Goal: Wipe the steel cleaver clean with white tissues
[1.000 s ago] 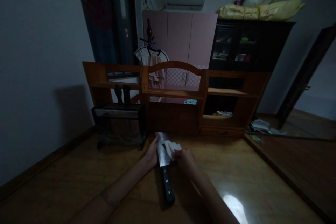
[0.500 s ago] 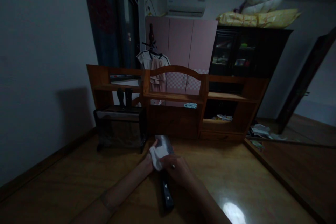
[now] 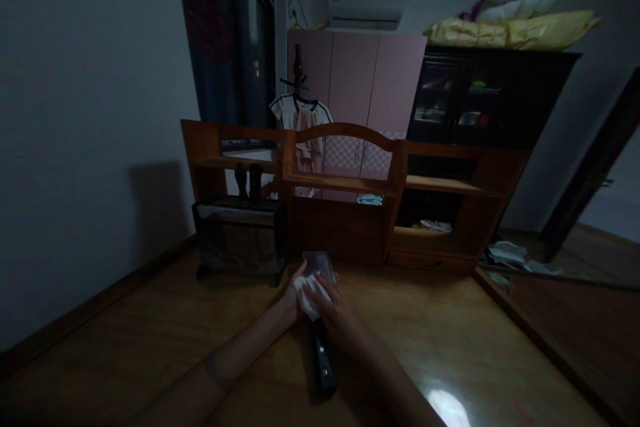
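A cleaver (image 3: 324, 363) with a dark riveted handle points toward me, its broad grey blade at the far end. My left hand (image 3: 290, 299) supports the blade from the left and beneath, thumb up along its edge; most of its fingers are hidden. Over the blade lies a white cloth (image 3: 306, 303), partly covered by my right hand (image 3: 341, 320), whose fingers press it against the metal. Neither hand is on the handle. Beyond my hands to the left stands a clear-fronted knife block (image 3: 240, 240) with two dark handles sticking up.
The wooden surface (image 3: 415, 320) before me has a raised edge along the right. A wooden shelf unit (image 3: 340, 233) runs across the back. A wall (image 3: 90, 147) borders the left. Farther off are pink wardrobe doors (image 3: 353, 80) and a dark cabinet (image 3: 525, 100).
My right hand has slid slightly up the blade with the cloth, its fingers now straighter and flatter. The whole view has shifted a little, so the room appears farther right.
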